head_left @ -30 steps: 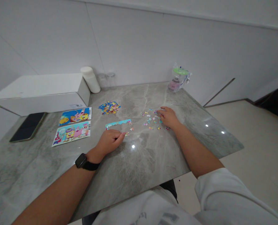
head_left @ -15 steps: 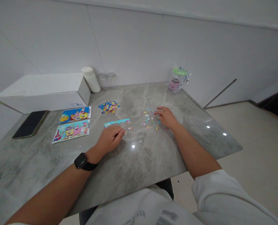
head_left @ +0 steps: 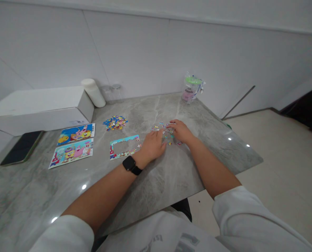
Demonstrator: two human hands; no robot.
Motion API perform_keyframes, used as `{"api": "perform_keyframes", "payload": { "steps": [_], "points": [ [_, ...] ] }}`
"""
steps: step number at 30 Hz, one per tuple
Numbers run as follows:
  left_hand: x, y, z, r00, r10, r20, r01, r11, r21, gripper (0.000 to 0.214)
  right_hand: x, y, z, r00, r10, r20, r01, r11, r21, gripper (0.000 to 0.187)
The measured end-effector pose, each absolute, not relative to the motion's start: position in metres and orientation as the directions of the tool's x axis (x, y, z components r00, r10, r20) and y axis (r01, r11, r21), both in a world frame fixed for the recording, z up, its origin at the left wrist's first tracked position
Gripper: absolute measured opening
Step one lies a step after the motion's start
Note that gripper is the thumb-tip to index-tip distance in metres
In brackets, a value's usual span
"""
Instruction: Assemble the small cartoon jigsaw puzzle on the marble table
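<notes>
Grey bench (head_left: pixel 166 178), pale wall (head_left: pixel 140 56) behind. Puzzle border (head_left: pixel 124 139) on bench beside left hand (head_left: pixel 153 145): outline appears largely joined, interior unfilled. Left hand and right hand (head_left: pixel 181 131) at loose pieces (head_left: pixel 170 143); whether either grips one, cannot tell. Piece heap (head_left: pixel 115 123) unjoined.

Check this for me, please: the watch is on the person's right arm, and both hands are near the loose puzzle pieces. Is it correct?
Not quite: the head view shows the watch on the left arm. The left hand and right hand are both near the loose puzzle pieces.
</notes>
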State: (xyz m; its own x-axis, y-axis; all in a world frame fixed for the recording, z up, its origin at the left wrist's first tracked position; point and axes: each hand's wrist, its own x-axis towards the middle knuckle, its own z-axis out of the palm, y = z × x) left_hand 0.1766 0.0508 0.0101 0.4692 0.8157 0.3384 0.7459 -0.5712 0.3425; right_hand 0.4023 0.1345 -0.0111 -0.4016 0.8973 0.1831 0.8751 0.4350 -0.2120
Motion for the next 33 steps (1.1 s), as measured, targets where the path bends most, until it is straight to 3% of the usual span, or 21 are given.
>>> {"api": "perform_keyframes", "payload": {
  "steps": [6,12,16,20,24,29,33],
  "points": [
    [0.197,0.046,-0.008,0.519,0.771,0.370,0.726,-0.626,0.286,0.053,0.412,0.137,-0.008,-0.350,0.926,0.144,0.904,0.374,-0.207,0.044],
    [0.186,0.046,-0.010,0.514,0.772,0.375,0.720,-0.625,0.302,0.054,0.412,0.137,-0.011,-0.364,0.923,0.126,0.896,0.384,-0.223,0.051],
    [0.184,0.046,-0.008,0.573,0.741,0.351,0.682,-0.668,0.297,0.031,0.426,0.135,0.003,-0.328,0.933,0.149,0.899,0.357,-0.255,0.053],
    [0.185,0.047,-0.009,0.584,0.744,0.324,0.676,-0.667,0.313,0.020,0.434,0.130,0.012,-0.377,0.923,0.073,0.880,0.382,-0.282,0.051],
    [0.185,0.048,-0.009,0.560,0.757,0.338,0.683,-0.652,0.329,0.022,0.429,0.128,0.005,-0.456,0.890,0.006,0.852,0.438,-0.285,0.045],
    [0.187,0.048,-0.012,0.652,0.680,0.335,0.593,-0.733,0.334,0.035,0.437,0.131,0.001,-0.461,0.886,0.052,0.839,0.454,-0.301,0.052],
    [0.189,0.045,-0.016,0.695,0.660,0.284,0.585,-0.750,0.309,0.042,0.458,0.131,0.012,-0.345,0.934,0.088,0.896,0.356,-0.265,0.033]
  ]
}}
